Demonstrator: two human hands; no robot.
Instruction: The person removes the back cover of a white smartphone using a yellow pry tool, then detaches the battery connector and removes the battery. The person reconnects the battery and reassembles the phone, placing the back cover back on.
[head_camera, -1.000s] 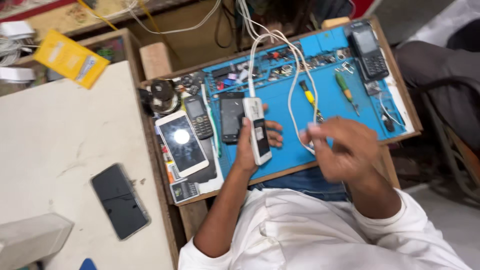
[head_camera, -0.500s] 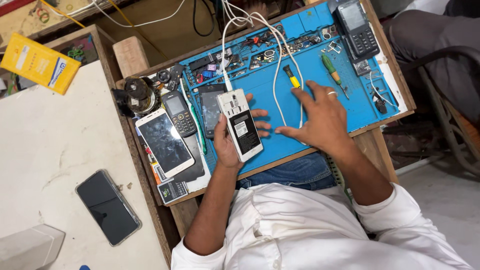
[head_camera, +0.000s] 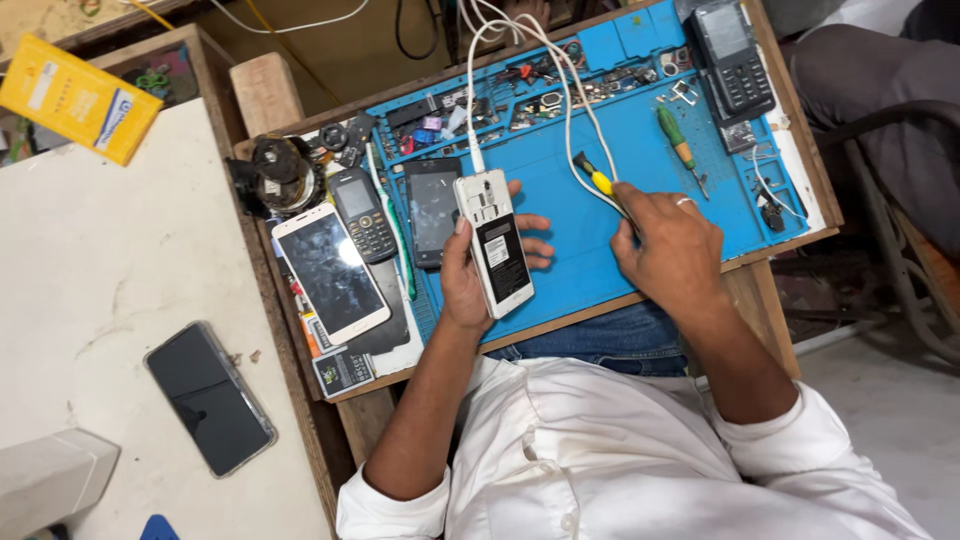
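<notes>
left hand (head_camera: 470, 275) is wrapped around a white phone (head_camera: 494, 243) with its back cover off, back side up, fingers curled under and showing on its right edge. a white cable (head_camera: 560, 110) is plugged into the phone's top end and runs up off the blue mat (head_camera: 640, 215)

right hand (head_camera: 672, 245) lies palm down on the mat, fingers closed on the yellow-handled screwdriver (head_camera: 597, 180); only the handle end sticks out past my fingers, tip is hidden. ring on one finger

phone sits over the lower left part of the mat, held just above the worktop (head_camera: 775, 300)

around it: black phone (head_camera: 434, 208) flat on the mat just left of the held one, small keypad phone (head_camera: 362, 213) left of that, white cracked-screen phone (head_camera: 331, 272) further left. green-handled screwdriver (head_camera: 680, 145) lies on the mat above the right hand, apart from it. black keypad handset (head_camera: 730, 55) at the mat's top right corner. dark phone (head_camera: 208, 396) lies alone on the pale table (head_camera: 90, 260) to the left, yellow box (head_camera: 78, 95) at its far edge
</notes>
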